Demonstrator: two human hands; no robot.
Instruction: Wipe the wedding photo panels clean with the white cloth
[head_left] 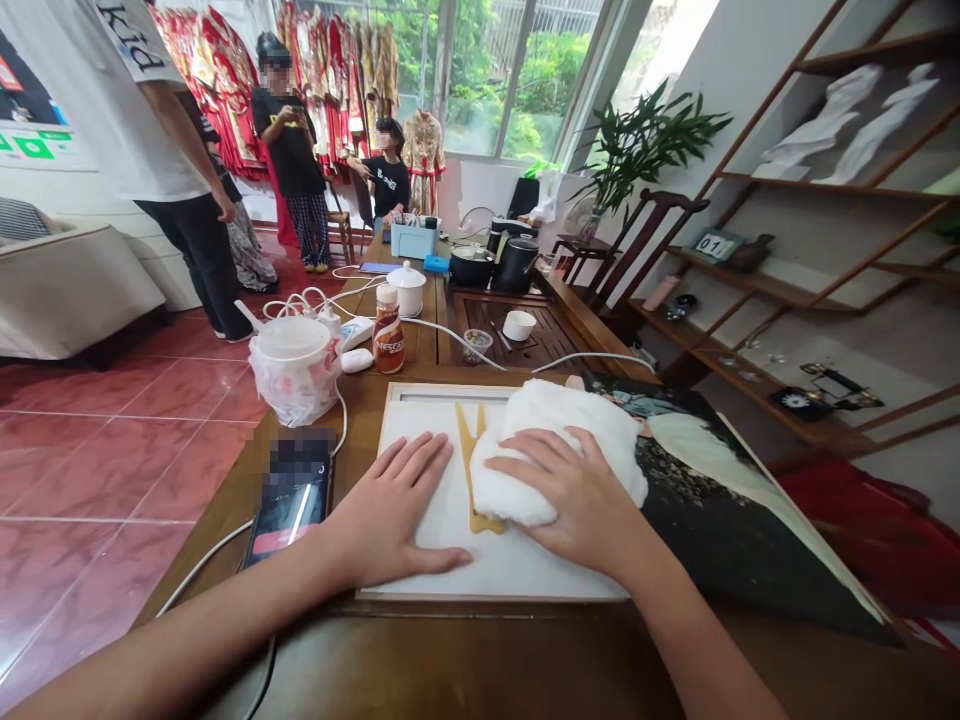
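A white picture frame (420, 400) lies flat on the wooden table (450, 660) in front of me. My left hand (390, 515) rests flat on its white surface, fingers stretched out and holding nothing. My right hand (574, 495) presses down on a fluffy white cloth (555, 425) that lies on the frame. A thin yellow forked piece (469, 450) lies on the frame between my hands, partly under the cloth. A large dark printed photo (720, 500) lies just right of the frame.
A phone (292, 495) with a cable lies left of the frame. Behind stand a bagged white container (294, 365), a brown bottle (388, 330), a white lidded pot (407, 288), kettles (517, 262) and a tea tray. Three people stand or sit at the far left.
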